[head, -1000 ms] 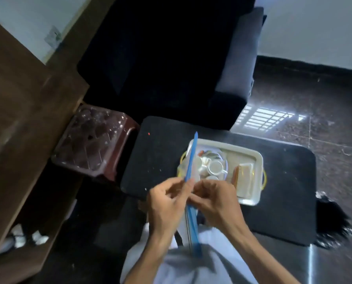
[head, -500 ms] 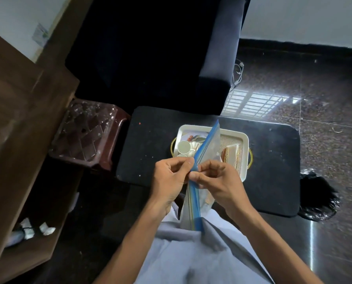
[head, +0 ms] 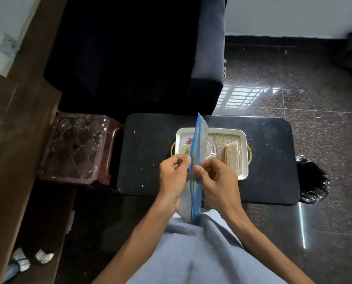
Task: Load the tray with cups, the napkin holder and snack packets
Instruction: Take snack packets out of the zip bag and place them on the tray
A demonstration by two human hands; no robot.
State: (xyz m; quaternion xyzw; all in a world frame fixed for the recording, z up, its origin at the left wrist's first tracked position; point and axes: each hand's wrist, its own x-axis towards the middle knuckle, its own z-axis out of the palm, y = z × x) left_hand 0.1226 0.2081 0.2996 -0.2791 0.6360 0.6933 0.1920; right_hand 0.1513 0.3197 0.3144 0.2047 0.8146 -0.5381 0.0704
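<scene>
Left hand point(head: 174, 175): my fingers pinch the zip bag point(head: 197, 160) at its blue edge.
Right hand point(head: 216, 179): fingers clamp the same edge, opposite.
Tray point(head: 243, 160): on the black worktop point(head: 150, 156), beyond the bag.
Cups point(head: 183, 149): tray's left half.
Napkin holder point(head: 231, 155): tray's right half, upright.

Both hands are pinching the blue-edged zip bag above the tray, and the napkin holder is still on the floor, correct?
Not quite: the head view shows the napkin holder already on the tray. Left hand and right hand do pinch the zip bag.
</scene>
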